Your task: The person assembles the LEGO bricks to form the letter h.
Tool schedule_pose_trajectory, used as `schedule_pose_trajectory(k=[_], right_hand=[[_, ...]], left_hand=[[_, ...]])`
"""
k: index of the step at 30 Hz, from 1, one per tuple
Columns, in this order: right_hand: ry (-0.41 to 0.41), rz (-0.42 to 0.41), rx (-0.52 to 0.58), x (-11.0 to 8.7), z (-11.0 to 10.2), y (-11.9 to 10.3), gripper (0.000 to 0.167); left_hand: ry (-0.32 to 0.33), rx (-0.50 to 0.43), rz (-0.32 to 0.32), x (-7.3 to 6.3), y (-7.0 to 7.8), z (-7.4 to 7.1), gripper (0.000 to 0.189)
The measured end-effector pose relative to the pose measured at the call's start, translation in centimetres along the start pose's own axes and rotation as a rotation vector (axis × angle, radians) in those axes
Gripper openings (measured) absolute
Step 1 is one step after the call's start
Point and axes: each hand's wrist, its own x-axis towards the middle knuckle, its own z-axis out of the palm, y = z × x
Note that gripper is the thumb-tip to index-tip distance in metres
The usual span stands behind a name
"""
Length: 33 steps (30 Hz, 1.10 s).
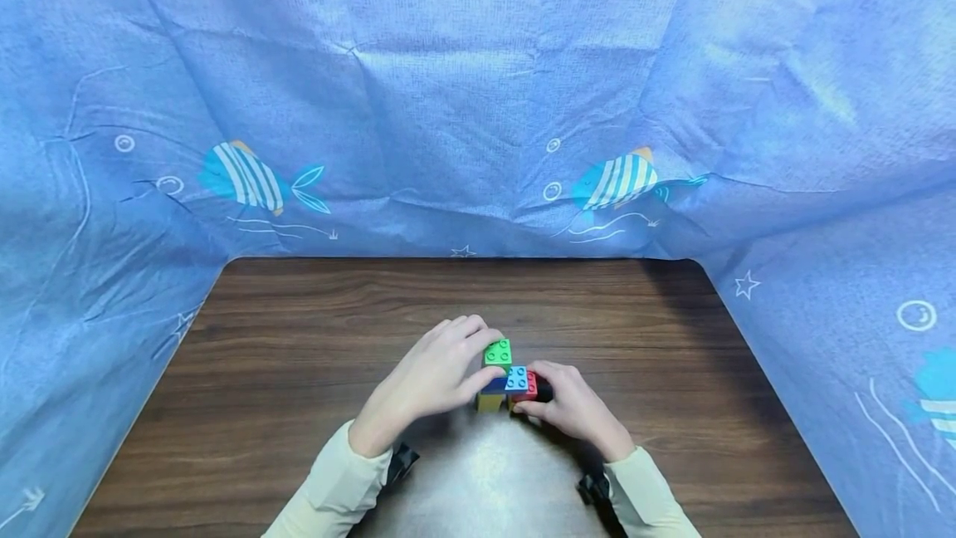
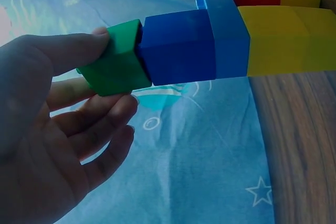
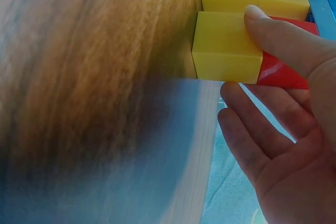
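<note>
My left hand (image 1: 433, 372) pinches a green toy building block (image 2: 118, 59) between thumb and fingers at the top of a small stack. In the left wrist view the green block sits slightly tilted against a dark blue block (image 2: 178, 48), with a thin gap at one edge. Below that come a light blue block (image 2: 228, 35) and a column of yellow blocks (image 2: 278, 40). Beside the column stand a red block (image 3: 281, 69) and another yellow block (image 3: 226, 43). My right hand (image 1: 571, 405) grips these two, its thumb across their joint.
The stack stands on a dark wood-grain table (image 1: 336, 314). A blue fish-print cloth (image 1: 463, 106) encloses the table's back and sides. Black wrist devices (image 1: 593, 488) show at both cuffs.
</note>
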Motion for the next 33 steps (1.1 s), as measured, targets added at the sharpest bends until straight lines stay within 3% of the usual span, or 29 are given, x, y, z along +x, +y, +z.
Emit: schedule_pose_trajectory(k=[12,21,27,33], right_hand=[[0.029,-0.047,-0.006,0.1,0.3,0.3,0.031],[0.040,-0.048,-0.005,0.1,0.3,0.5,0.031],[0.022,-0.022,-0.009,0.3,0.1,0.3,0.030],[0.009,0.003,0.002,0.0,0.3,0.2,0.029]], left_hand=[[-0.040,0.079,0.020,0.3,0.5,-0.2,0.036],[-0.077,0.063,-0.003,0.6,0.2,0.0,0.035],[-0.084,-0.010,-0.067,0.3,0.1,0.3,0.036],[-0.114,-0.188,-0.185,-0.3,0.0,1.3,0.041]])
